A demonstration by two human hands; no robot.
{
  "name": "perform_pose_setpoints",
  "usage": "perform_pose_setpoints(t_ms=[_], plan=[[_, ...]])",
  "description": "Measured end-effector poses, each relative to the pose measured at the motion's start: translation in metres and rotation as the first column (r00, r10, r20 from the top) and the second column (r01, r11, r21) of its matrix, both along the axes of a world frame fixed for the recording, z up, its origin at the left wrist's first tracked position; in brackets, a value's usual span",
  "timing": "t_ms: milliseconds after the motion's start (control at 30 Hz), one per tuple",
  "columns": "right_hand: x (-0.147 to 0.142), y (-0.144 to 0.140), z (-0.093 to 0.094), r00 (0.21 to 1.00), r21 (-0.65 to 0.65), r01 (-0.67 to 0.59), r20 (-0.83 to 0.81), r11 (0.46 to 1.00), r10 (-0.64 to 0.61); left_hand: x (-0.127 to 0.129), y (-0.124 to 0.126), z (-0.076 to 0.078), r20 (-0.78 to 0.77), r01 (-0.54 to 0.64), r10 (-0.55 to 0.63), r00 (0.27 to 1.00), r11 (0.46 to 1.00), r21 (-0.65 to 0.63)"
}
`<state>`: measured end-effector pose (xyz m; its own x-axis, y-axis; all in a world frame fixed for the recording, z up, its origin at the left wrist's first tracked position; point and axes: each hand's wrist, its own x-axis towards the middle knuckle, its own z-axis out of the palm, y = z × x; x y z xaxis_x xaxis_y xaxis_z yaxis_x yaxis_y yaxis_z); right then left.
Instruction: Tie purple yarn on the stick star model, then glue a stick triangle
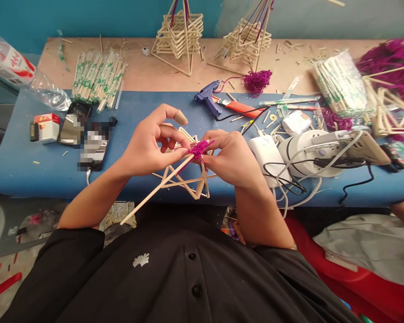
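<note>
A: Two hands on one workpiece. Report grip state.

B: My left hand [151, 146] pinches the stick frame [185, 177] at its upper joint, thumb and fingers closed narrow on the sticks; the index finger, wearing a finger cot [181, 117], is lifted clear. My right hand [230, 157] is closed on the purple yarn [200, 148], fingertips pinching the strand at the same joint.

A: Location of workpiece?

B: Held above the near edge of the blue table [27, 166], between both hands. One long stick [151, 197] runs from the joint down toward my body.

A: Step in hand?

B: By my judgement, binding: yarn is wound around the crossing of sticks, and a small knot of wraps already shows there. The joint appears only partly covered.

A: Requirement for the next move?

B: Probably steady tension on the strand while the left pinch keeps the sticks from sliding apart. A slack wrap would likely loosen the crossing.

A: Surroundings?

B: Glue gun [207, 98] lies beyond the hands; wrapped chopsticks [97, 80] far left; finished frames [180, 33] stand at the back.
</note>
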<state>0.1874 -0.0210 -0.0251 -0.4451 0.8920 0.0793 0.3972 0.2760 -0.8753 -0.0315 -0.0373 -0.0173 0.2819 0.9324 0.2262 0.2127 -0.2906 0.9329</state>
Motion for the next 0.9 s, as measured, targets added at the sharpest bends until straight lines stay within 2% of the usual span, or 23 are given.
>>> perform_pose_setpoints(t_ms=[133,233,300,367,467,567,633,767,833,900], plan=[[0.007,-0.001,0.0,0.992,0.065,0.019,0.122,0.998,-0.027,-0.006,-0.002,0.01,-0.058,-0.023,0.032,0.998,0.989,0.148],[0.011,-0.004,0.007,0.992,0.124,0.101,0.062,0.987,-0.109,-0.007,-0.001,0.023,-0.055,-0.04,0.047,0.997,0.993,0.114],[0.011,-0.007,0.017,0.981,0.202,0.194,-0.039,0.96,-0.19,-0.007,0.0,0.032,-0.022,-0.023,0.024,0.999,0.997,0.073],[0.009,-0.01,0.03,0.966,0.277,0.249,-0.133,0.928,-0.22,-0.006,0.002,0.041,-0.005,0.001,-0.001,1.0,0.999,0.036],[0.004,-0.014,0.048,0.983,0.333,0.178,-0.108,0.926,-0.151,-0.003,0.002,0.053,0.01,0.001,-0.001,1.0,1.0,0.012],[-0.003,-0.016,0.055,0.997,0.343,0.065,0.013,0.937,-0.073,0.001,0.0,0.062,0.026,-0.011,0.011,1.0,1.0,-0.003],[-0.007,-0.016,0.055,0.997,0.355,0.043,0.037,0.934,-0.061,0.003,-0.002,0.067,0.033,-0.003,0.004,0.999,1.0,-0.018],[-0.009,-0.017,0.053,0.997,0.324,0.083,-0.029,0.942,-0.078,0.006,-0.003,0.07,0.124,0.011,-0.013,0.992,1.0,0.017],[-0.007,-0.017,0.052,0.992,0.268,0.103,-0.094,0.958,-0.081,0.006,-0.002,0.066,0.22,-0.006,-0.004,0.976,0.999,0.047],[-0.005,-0.018,0.051,0.983,0.21,0.116,-0.166,0.971,-0.082,0.005,-0.001,0.059,0.273,-0.012,0.007,0.962,1.0,0.017]])
